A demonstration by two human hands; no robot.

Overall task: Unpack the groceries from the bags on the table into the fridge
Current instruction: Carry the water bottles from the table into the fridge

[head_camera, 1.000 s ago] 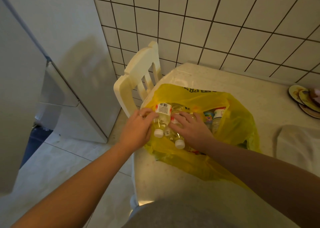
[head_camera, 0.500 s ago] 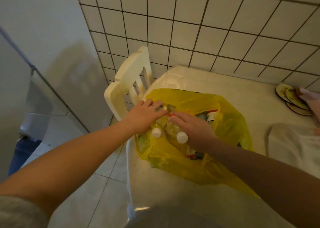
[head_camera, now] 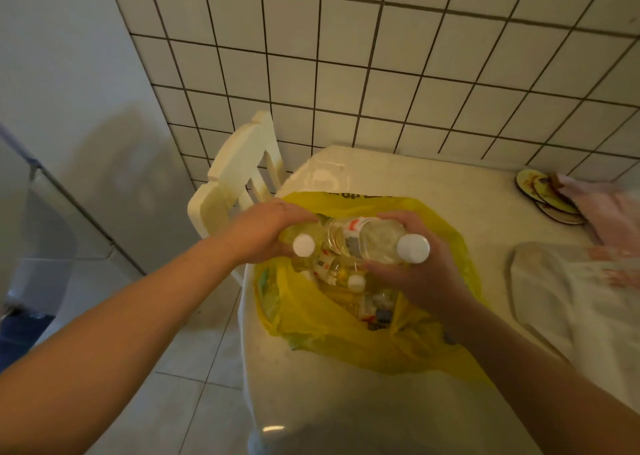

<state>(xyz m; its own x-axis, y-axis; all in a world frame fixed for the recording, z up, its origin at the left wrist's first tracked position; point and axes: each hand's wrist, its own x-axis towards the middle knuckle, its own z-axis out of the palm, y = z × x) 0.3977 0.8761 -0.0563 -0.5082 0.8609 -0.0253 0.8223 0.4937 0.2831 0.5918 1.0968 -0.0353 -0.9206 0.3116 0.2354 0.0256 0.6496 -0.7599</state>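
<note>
Fingers (head_camera: 294, 216) of the left hand (head_camera: 266, 231) curled over the left bottle (head_camera: 304, 245), grasping it near the neck. Fingers (head_camera: 389, 216) of the right hand (head_camera: 427, 276) wrapped round the right bottle (head_camera: 377, 241), palm beneath it. Both bottles clear plastic with a round white cap facing the camera, pale yellowish inside, each with a red and white label partly hidden by the grip. Side by side, touching or nearly so, held just above the open mouth of the yellow bag (head_camera: 332, 337).

Inside the bag: a third bottle (head_camera: 356, 282) with the same white cap, lying among small packets too blurred to tell apart. Bag slumped on the pale counter (head_camera: 398, 174), at its left edge.

Further out: a white chair (head_camera: 239, 167) pushed against the counter, a stack of round coasters (head_camera: 547, 195) by the tiled wall (head_camera: 381, 74), a white cloth (head_camera: 571, 299) at right, the fridge (head_camera: 69, 91) at far left.
</note>
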